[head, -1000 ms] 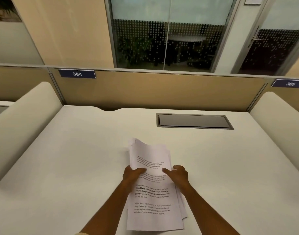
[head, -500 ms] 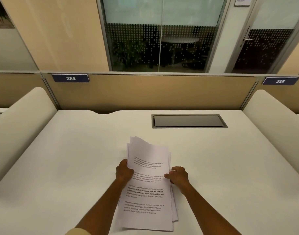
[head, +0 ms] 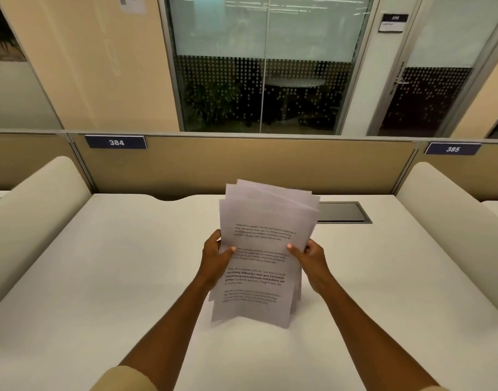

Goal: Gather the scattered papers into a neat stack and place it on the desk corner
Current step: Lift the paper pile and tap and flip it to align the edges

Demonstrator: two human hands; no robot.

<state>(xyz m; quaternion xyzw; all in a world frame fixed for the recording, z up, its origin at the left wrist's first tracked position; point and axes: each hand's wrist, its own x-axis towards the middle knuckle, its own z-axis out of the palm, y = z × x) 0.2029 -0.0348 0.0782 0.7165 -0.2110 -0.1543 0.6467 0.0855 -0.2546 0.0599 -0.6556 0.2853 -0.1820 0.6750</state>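
Several white printed sheets form a loose stack of papers (head: 263, 249), held upright with its bottom edge resting on the white desk (head: 101, 277). The top edges are fanned and uneven. My left hand (head: 215, 256) grips the stack's left edge, thumb on the front sheet. My right hand (head: 308, 256) grips the right edge the same way. The stack stands at the middle of the desk.
A dark cable hatch (head: 343, 211) is set into the desk behind the papers. Rounded cream dividers rise on the left (head: 30, 215) and right (head: 453, 221). A tan partition (head: 242, 165) with tags 384 and 385 closes the far edge.
The papers lay flat on the desk under both hands; now they are lifted upright onto their bottom edge, gripped at both sides. The camera view has tilted up.
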